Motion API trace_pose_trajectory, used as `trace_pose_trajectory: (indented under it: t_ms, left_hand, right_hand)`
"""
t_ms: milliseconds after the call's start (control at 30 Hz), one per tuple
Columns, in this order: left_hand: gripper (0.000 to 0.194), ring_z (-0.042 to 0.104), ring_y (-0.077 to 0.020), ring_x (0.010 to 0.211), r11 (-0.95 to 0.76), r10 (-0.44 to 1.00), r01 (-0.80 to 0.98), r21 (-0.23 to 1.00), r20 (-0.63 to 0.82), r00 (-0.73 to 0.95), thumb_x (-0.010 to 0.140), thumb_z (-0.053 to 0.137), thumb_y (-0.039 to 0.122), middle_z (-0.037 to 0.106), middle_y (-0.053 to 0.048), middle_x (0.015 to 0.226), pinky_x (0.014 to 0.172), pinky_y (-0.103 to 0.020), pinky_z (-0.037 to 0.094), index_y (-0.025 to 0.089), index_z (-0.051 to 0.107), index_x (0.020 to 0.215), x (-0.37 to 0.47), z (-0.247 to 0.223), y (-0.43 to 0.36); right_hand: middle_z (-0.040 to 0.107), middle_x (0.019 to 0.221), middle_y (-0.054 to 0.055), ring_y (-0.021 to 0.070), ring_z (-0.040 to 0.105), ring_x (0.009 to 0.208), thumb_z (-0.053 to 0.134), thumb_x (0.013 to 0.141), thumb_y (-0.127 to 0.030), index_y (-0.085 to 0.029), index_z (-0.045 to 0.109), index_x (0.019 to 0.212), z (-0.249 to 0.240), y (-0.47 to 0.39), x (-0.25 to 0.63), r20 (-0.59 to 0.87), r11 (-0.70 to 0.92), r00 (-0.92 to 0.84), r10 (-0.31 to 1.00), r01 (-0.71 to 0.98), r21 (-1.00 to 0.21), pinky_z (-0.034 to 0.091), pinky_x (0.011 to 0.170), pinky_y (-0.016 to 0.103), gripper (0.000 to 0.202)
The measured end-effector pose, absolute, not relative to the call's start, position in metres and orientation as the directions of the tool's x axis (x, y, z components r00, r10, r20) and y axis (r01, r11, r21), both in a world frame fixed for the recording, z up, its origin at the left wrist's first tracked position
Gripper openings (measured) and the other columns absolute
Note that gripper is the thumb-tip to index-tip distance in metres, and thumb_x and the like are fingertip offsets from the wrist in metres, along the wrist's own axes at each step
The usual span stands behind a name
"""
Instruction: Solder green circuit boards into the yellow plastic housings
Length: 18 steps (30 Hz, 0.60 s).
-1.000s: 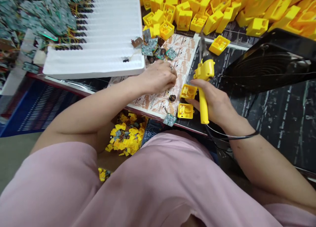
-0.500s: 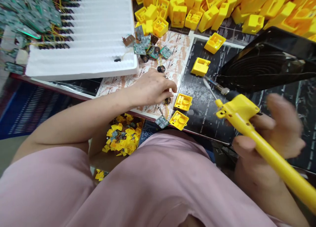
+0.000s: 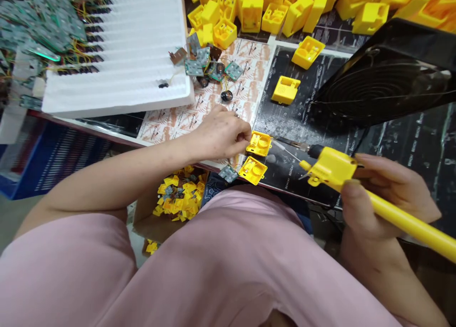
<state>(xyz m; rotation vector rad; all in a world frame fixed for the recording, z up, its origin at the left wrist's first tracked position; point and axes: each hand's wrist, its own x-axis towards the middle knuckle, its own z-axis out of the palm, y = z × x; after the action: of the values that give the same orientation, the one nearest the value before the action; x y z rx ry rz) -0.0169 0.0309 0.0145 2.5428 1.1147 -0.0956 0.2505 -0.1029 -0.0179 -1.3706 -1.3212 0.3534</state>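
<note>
My left hand [image 3: 226, 132] has its fingers curled together at the left edge of a small yellow plastic case [image 3: 259, 144], gripping that edge. The case lies open side up. In my right hand [image 3: 388, 194] is a yellow soldering iron [image 3: 335, 168] with a thin feed tube beside its tip. The tip points left and is close to the right edge of the case. Just below sits a second yellow case [image 3: 253, 171], with a small circuit board [image 3: 228, 173] beside its left edge. What lies under my left fingertips is hidden.
A black fan-like unit [image 3: 384, 75] stands at the right. Two more yellow cases, one of them a perforated case [image 3: 285, 89], lie farther back. Circuit boards [image 3: 195, 66] with round black parts lie beside a white foam tray [image 3: 142, 47]. Many yellow cases [image 3: 252, 14] are heaped behind.
My right hand has brought the soldering iron left and down to the case. My left fingers have closed in and moved to the case's left edge.
</note>
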Motion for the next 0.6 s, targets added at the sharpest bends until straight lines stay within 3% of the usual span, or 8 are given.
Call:
trace_pose_trajectory:
  t_ms: [100,200,333,500,600]
  left_hand:
    - [0.019,0.062,-0.0167,0.071,-0.611,0.699,0.738,0.286,-0.242,0.673,0.081,0.055,0.024,0.074,0.001,0.071,0.082,-0.037,0.037,0.021,0.073,0.078,-0.012,0.016,0.029]
    - [0.019,0.062,-0.0170,0.072,-0.612,0.698,0.744,0.266,-0.260,0.667,0.081,0.055,0.025,0.074,0.001,0.073,0.080,-0.036,0.037,0.021,0.073,0.080,-0.009,0.018,0.029]
    - [0.021,0.063,-0.0185,0.075,-0.643,0.685,0.738,0.205,-0.278,0.674,0.082,0.054,0.027,0.072,-0.001,0.072,0.081,-0.036,0.038,0.020,0.073,0.080,-0.005,0.020,0.031]
    - [0.023,0.062,-0.0194,0.078,-0.680,0.666,0.715,0.164,-0.270,0.695,0.084,0.052,0.030,0.072,-0.003,0.076,0.084,-0.038,0.038,0.020,0.073,0.080,-0.003,0.021,0.032]
    - [0.024,0.062,-0.0193,0.078,-0.686,0.662,0.711,0.156,-0.273,0.698,0.084,0.053,0.030,0.071,-0.002,0.075,0.083,-0.038,0.038,0.020,0.074,0.080,-0.003,0.021,0.033]
  right_hand:
    - [0.079,0.096,0.000,0.0151,0.072,0.066,0.088,0.073,-0.026,-0.029,0.073,0.120,-0.013,-0.107,0.249,0.539,0.400,0.134,0.832,0.530,-0.748,0.059,0.054,0.026,0.049]
    - [0.077,0.082,-0.002,0.0174,0.073,0.065,0.087,0.073,-0.019,-0.028,0.074,0.107,-0.011,-0.105,0.248,0.593,0.536,-0.061,0.803,0.510,-0.673,0.060,0.050,0.027,0.037]
    - [0.074,0.076,-0.001,0.0175,0.072,0.066,0.086,0.074,-0.017,-0.024,0.067,0.088,-0.009,-0.097,0.247,0.585,0.585,-0.186,0.789,0.517,-0.625,0.059,0.050,0.027,0.024]
    - [0.071,0.069,-0.002,0.0111,0.067,0.058,0.086,0.074,-0.014,-0.021,0.061,0.085,0.003,-0.082,0.241,0.641,0.726,-0.372,0.672,0.504,-0.468,0.052,0.045,0.018,0.028]
    - [0.068,0.065,-0.002,0.0093,0.066,0.056,0.078,0.085,-0.020,-0.022,0.060,0.081,0.008,-0.078,0.243,0.604,0.721,-0.417,0.679,0.533,-0.443,0.053,0.049,0.016,0.018]
